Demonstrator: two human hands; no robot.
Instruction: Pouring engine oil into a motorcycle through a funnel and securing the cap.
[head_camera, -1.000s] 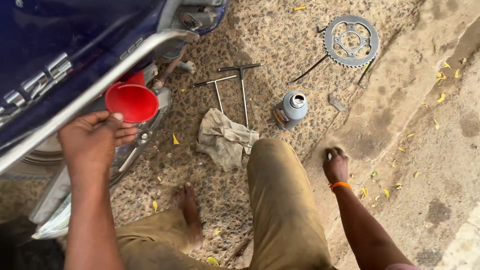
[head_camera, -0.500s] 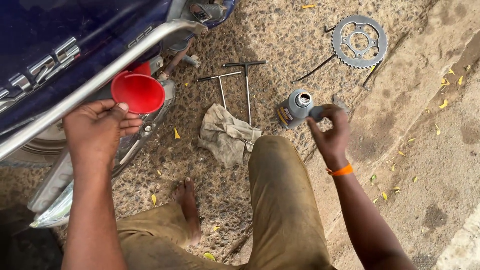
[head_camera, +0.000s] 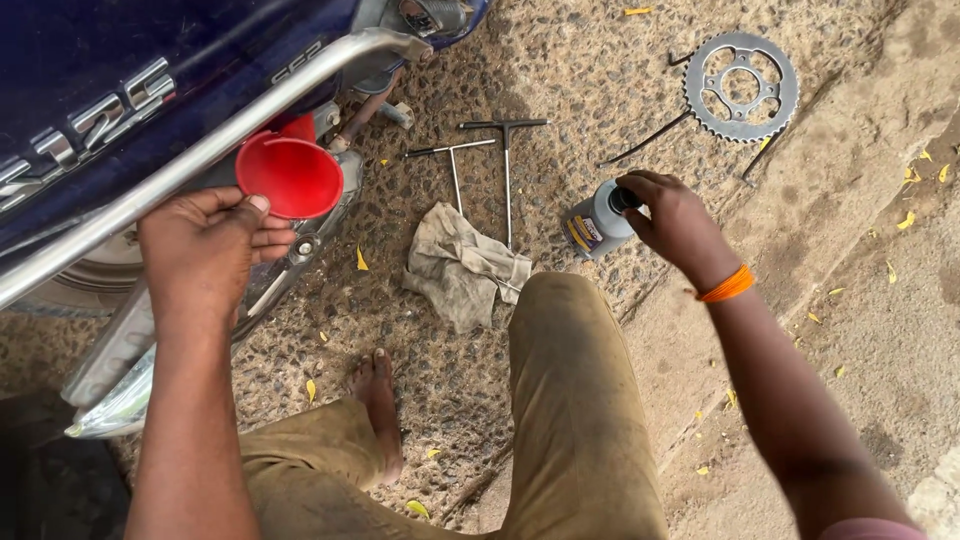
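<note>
The person squats on pebbly ground beside a dark blue motorbike (head_camera: 120, 90). Their left hand (head_camera: 205, 250) is curled around the near edge of a red funnel (head_camera: 290, 175). The fingers press on the rim and the thumb side is hidden behind the hand. The funnel sits tilted against the side of the bike, just under a shiny silver bar (head_camera: 200, 160) that runs across the blue body.

Their right hand (head_camera: 675, 220) is closed over the black top of a small grey oil bottle (head_camera: 595, 225). The bottle stands on the ground, leaning a little, to the right of the bent knee. An orange band (head_camera: 727, 286) goes around that wrist.

Between the two hands lies a dirty crumpled rag (head_camera: 460, 270). Just past the rag, farther away, two T-shaped metal wrenches (head_camera: 505, 170) lie side by side on the stones. Far off to the right, a round toothed sprocket (head_camera: 740, 85) lies flat, with a thin dark rod (head_camera: 645, 140) next to it.

Near the bottom, the person's bare foot (head_camera: 380, 410) rests on the ground, between the brown trouser legs (head_camera: 570, 400). Small yellow leaves (head_camera: 362, 260) are scattered about.
</note>
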